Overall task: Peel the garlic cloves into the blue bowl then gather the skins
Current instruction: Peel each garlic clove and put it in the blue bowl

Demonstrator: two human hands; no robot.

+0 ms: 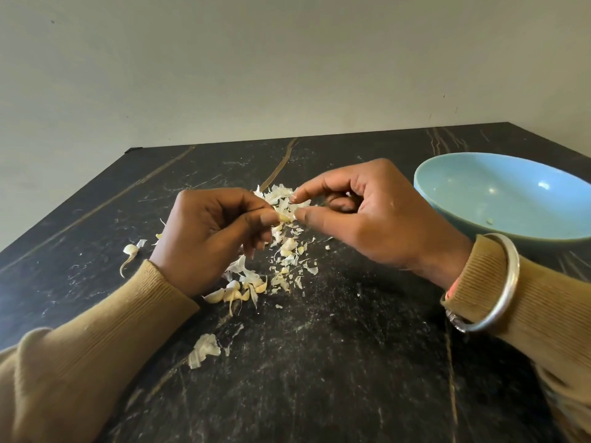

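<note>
Dark veined worktop [351, 362] meets a plain pale wall [287, 59]. No brand, label or writing can be read anywhere in view.

Step in hand: peeling. Your left hand [208, 238] pinches a small clove [284, 218] between thumb and forefinger. Your right hand [377, 219] pinches the skin at the clove's right end, thumb and forefinger closed on it. Both hands hover over the middle of the worktop, above a loose scatter of skins [287, 251].

The bowl [479, 193] stands at far right, well apart from the clove. It appears to hold only one small fragment [489, 221], so judge the task as early. More cloves [236, 290] lie just beside your left wrist. A lone clove [130, 250] lies at left, and a larger skin [204, 348] lies nearer to you.

Next move: strip the skin away with the right hand and hold the left pinch firm, since the clove is small and likely slippery. Let the skin drop onto the scatter. Then carry the bare clove right and release it inside the bowl. Gathering the skins is not yet due.
</note>
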